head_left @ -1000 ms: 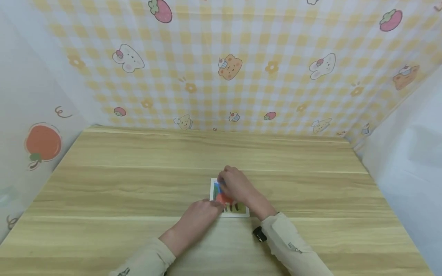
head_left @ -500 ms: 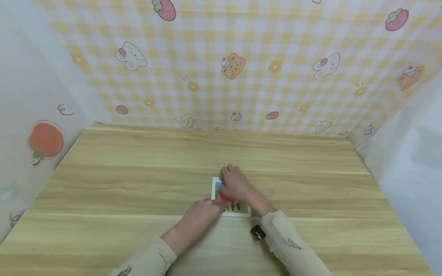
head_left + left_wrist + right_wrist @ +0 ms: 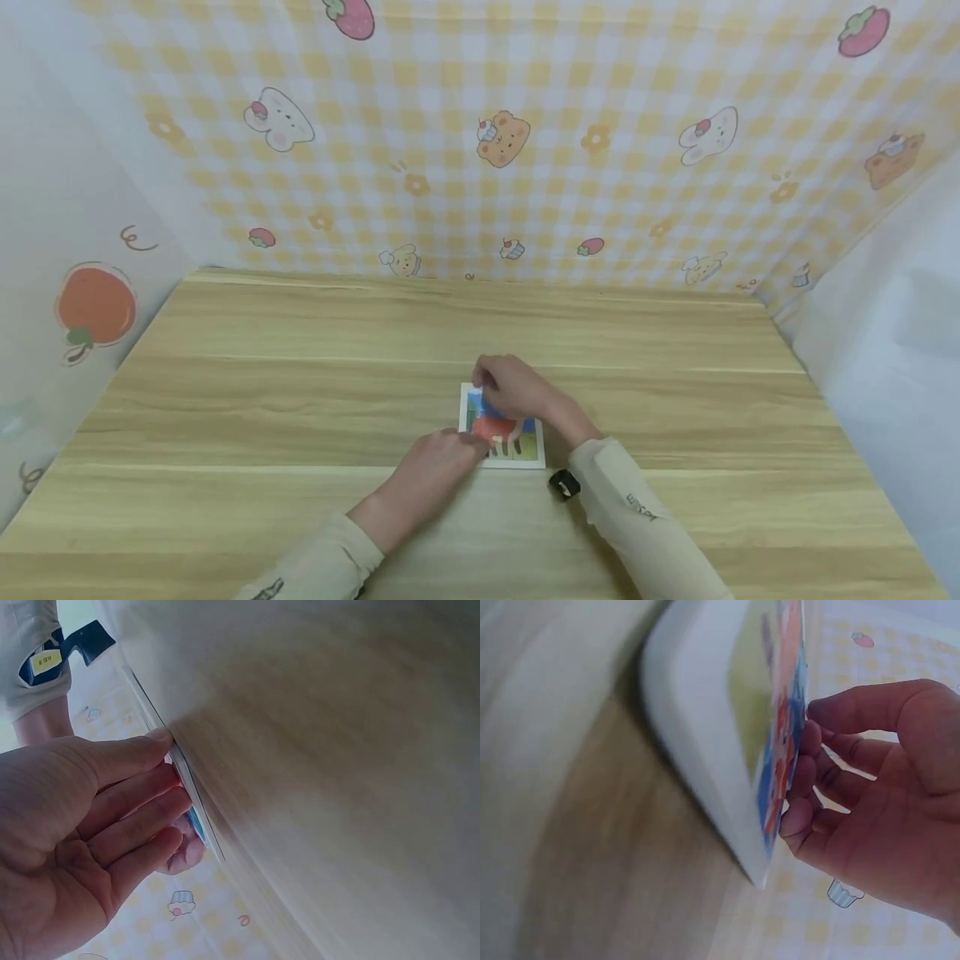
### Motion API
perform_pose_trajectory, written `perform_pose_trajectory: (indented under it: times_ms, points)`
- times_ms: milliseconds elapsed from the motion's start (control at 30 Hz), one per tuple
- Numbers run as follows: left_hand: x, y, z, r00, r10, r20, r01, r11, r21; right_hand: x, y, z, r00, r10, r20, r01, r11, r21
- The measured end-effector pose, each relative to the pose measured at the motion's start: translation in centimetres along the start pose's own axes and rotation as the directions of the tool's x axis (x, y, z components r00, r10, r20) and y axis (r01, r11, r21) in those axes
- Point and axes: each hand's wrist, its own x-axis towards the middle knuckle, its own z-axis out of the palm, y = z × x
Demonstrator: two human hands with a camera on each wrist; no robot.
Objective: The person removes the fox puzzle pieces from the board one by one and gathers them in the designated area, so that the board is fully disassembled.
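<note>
A flat, white-bordered picture board lies on the wooden table, showing a red animal with dark legs against blue and green. My left hand rests at its lower left; in the left wrist view the thumb touches the white edge and loosely bent fingers meet the picture. Over the upper part is my right hand, bent at the knuckles. Its fingertips touch the blue and red picture surface in the right wrist view, with the thumb close beside them. The hands hide part of the picture.
The wooden table stretches around the board. Behind it hangs a yellow checked cloth, with pale walls at both sides. A black strap piece sits at the right sleeve.
My right hand has shifted slightly up and away over the board, uncovering more of the red animal and the blue at right. The left hand stays at the lower left edge.
</note>
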Motion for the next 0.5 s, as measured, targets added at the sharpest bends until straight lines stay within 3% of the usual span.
perform_pose_trajectory:
  times_ms: [300,500]
  points:
    - [0.0,0.0,0.1,0.999,0.017,-0.034,-0.018,1.0,-0.013,0.2,0.7,-0.7,0.999,-0.002,0.038,-0.002,0.996,0.087]
    - [-0.1,-0.3,0.4,0.999,0.033,-0.043,-0.032,0.999,0.028,1.1,0.8,-1.4,0.988,0.013,0.151,-0.038,0.986,0.164]
